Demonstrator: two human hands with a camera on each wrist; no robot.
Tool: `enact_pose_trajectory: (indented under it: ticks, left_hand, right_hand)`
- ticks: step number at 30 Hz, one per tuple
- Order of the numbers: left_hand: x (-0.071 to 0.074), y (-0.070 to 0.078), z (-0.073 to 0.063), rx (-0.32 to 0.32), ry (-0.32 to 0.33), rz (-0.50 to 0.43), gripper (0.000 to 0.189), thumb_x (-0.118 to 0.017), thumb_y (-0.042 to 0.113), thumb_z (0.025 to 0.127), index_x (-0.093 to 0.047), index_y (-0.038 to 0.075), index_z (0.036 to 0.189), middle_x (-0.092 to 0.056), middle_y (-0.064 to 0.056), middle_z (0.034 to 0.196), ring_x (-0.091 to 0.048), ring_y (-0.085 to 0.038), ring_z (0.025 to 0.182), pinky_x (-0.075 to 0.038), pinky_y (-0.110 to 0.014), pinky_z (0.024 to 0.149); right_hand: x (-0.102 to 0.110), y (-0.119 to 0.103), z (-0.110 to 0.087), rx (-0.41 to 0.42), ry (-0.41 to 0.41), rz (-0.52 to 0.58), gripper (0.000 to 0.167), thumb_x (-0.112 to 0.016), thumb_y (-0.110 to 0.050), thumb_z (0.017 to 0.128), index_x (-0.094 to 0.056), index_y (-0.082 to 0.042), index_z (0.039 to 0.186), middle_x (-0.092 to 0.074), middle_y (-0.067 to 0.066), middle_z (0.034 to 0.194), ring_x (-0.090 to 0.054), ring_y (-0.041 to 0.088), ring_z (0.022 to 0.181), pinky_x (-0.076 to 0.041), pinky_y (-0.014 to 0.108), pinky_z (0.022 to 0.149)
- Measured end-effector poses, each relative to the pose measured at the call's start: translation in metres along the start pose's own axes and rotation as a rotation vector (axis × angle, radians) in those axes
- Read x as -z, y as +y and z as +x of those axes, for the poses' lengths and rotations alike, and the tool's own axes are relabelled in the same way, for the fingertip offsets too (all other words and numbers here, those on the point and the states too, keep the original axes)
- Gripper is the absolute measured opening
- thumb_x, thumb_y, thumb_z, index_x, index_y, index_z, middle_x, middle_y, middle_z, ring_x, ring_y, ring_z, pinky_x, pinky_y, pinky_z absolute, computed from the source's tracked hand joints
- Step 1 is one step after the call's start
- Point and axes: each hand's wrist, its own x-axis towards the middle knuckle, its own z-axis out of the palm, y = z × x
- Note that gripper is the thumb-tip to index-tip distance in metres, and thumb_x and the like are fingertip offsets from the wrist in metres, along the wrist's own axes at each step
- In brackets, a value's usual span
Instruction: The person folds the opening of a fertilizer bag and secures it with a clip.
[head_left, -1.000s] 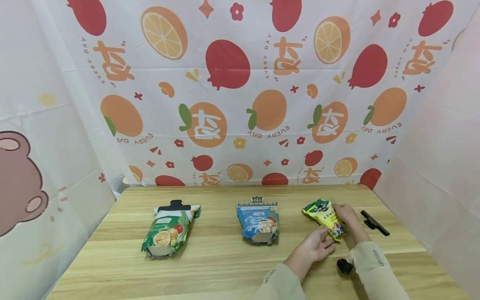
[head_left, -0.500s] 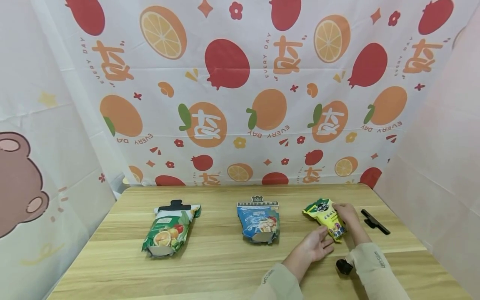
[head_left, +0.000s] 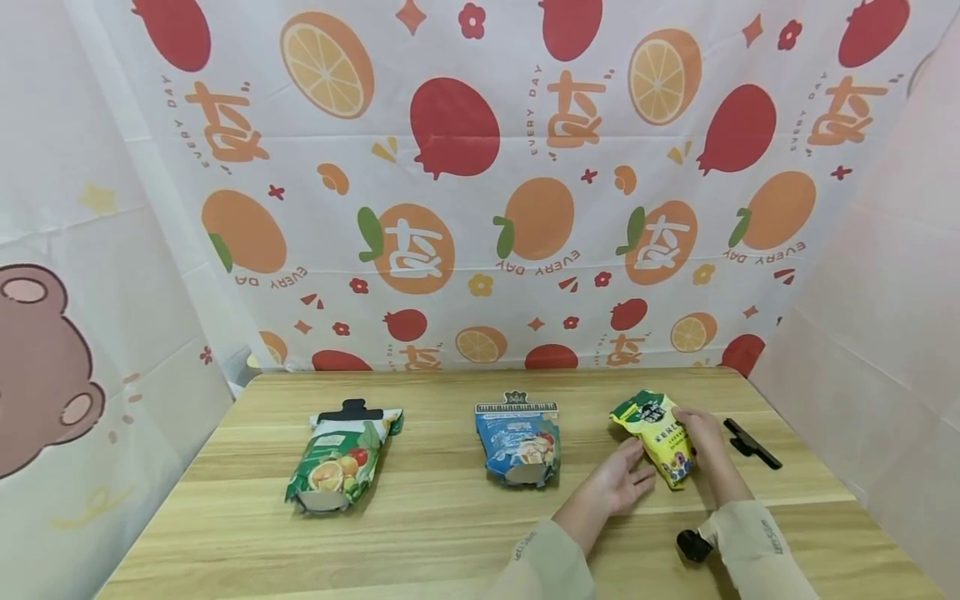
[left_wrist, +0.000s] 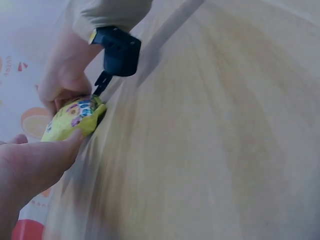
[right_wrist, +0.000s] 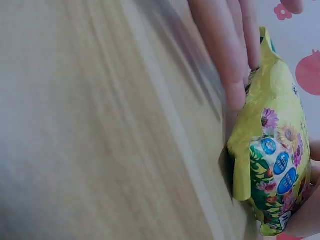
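Note:
A yellow snack bag [head_left: 663,437] with a green top end and flower prints lies tilted on the right half of the table. My right hand [head_left: 705,446] grips its right edge from above; in the right wrist view part of that hand [right_wrist: 305,215] shows at the lower right, its grip partly hidden. Palm turned up, my left hand [head_left: 615,482] lies at the bag's left side, fingers loosely extended. Those left fingers [right_wrist: 225,55] touch the bag low on its side in the right wrist view. A black bag clip [head_left: 752,444] lies to the right of the bag.
A blue bag [head_left: 517,450] carries a piano-key clip [head_left: 515,407] at table centre. On the left, a green-and-white bag [head_left: 337,467] bears a black clip [head_left: 351,411]. A fruit-print curtain [head_left: 480,208] hangs behind the wooden table [head_left: 420,550].
The bag has shifted slightly away and to the right, in my right hand's grip. My left hand has slid from the bag's lower corner up and left along its side.

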Motion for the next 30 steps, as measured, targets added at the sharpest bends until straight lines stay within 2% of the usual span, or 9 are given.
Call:
enact_pose_trajectory:
  ticks: [8,12,16,18,20,23,26,28,30]
  left_hand:
    - [-0.002,0.008,0.001,-0.025,0.016,0.036,0.058,-0.051,0.014,0.093,-0.024,-0.005,0.141,-0.029,-0.030,0.137,-0.035,-0.046,0.120,-0.032,-0.052,0.097]
    - [-0.006,0.010,0.000,-0.069,0.014,0.087,0.060,-0.052,0.013,0.092,-0.022,-0.005,0.141,-0.032,-0.031,0.135,-0.032,-0.045,0.123,-0.031,-0.052,0.098]
    - [-0.009,0.011,0.001,-0.116,0.013,0.119,0.059,-0.053,0.010,0.092,-0.023,-0.005,0.141,-0.029,-0.029,0.139,-0.030,-0.045,0.124,-0.032,-0.052,0.097]
    - [-0.010,0.012,0.001,-0.138,0.012,0.120,0.058,-0.053,0.008,0.092,-0.024,-0.005,0.141,-0.027,-0.029,0.139,-0.030,-0.045,0.124,-0.032,-0.052,0.097]
    - [-0.011,0.011,0.001,-0.165,0.011,0.123,0.055,-0.052,0.006,0.092,-0.027,-0.005,0.139,-0.031,-0.029,0.137,-0.033,-0.043,0.123,-0.032,-0.051,0.098]
    - [-0.013,0.010,0.000,-0.214,0.018,0.148,0.050,-0.053,0.001,0.090,-0.034,-0.004,0.136,-0.039,-0.025,0.131,-0.039,-0.040,0.120,-0.032,-0.048,0.099]
    - [-0.017,0.008,-0.002,-0.257,0.046,0.222,0.047,-0.056,-0.001,0.087,-0.041,-0.002,0.132,-0.043,-0.022,0.129,-0.041,-0.037,0.119,-0.033,-0.047,0.098]
    - [-0.020,0.007,-0.003,-0.279,0.060,0.268,0.048,-0.058,0.000,0.086,-0.042,0.000,0.131,-0.042,-0.022,0.131,-0.038,-0.038,0.121,-0.032,-0.048,0.098]
    - [-0.022,0.006,-0.005,-0.299,0.066,0.303,0.049,-0.059,0.000,0.086,-0.042,-0.001,0.132,-0.040,-0.022,0.134,-0.033,-0.039,0.125,-0.029,-0.049,0.100]
  right_hand:
    - [0.001,-0.005,-0.009,0.005,0.002,0.090,0.059,-0.044,-0.034,0.097,-0.032,0.008,0.137,-0.045,0.017,0.114,-0.043,0.021,0.095,-0.034,0.037,0.087]
    - [-0.001,-0.007,-0.015,0.025,0.014,0.190,0.053,-0.042,-0.028,0.098,-0.034,0.009,0.134,-0.037,0.021,0.126,-0.036,0.028,0.110,-0.025,0.041,0.099]
    - [-0.003,-0.008,-0.020,0.016,0.011,0.326,0.056,-0.040,-0.027,0.098,-0.025,0.006,0.141,-0.017,0.022,0.146,-0.013,0.031,0.132,-0.009,0.040,0.107]
    - [-0.004,-0.009,-0.022,0.008,0.020,0.390,0.057,-0.039,-0.027,0.098,-0.022,0.005,0.142,-0.013,0.020,0.148,-0.010,0.030,0.134,-0.008,0.038,0.108]
    - [-0.004,-0.010,-0.024,0.008,0.041,0.437,0.052,-0.038,-0.026,0.097,-0.029,0.001,0.140,-0.014,0.018,0.147,-0.012,0.027,0.133,-0.011,0.036,0.107]
    - [-0.005,-0.010,-0.025,0.026,0.068,0.507,0.033,-0.037,-0.024,0.097,-0.044,-0.005,0.123,-0.016,0.014,0.143,-0.014,0.022,0.130,-0.013,0.031,0.106]
    - [-0.004,-0.010,-0.026,0.075,0.077,0.549,0.019,-0.034,-0.021,0.098,-0.046,-0.010,0.109,-0.010,0.012,0.147,-0.007,0.017,0.133,-0.009,0.027,0.107]
    - [-0.004,-0.010,-0.026,0.107,0.075,0.575,0.020,-0.033,-0.020,0.099,-0.044,-0.009,0.112,-0.006,0.012,0.149,-0.003,0.017,0.135,-0.009,0.026,0.107]
    - [-0.003,-0.010,-0.026,0.118,0.072,0.586,0.030,-0.033,-0.022,0.100,-0.039,-0.009,0.126,-0.001,0.009,0.151,0.001,0.015,0.135,-0.008,0.024,0.107]
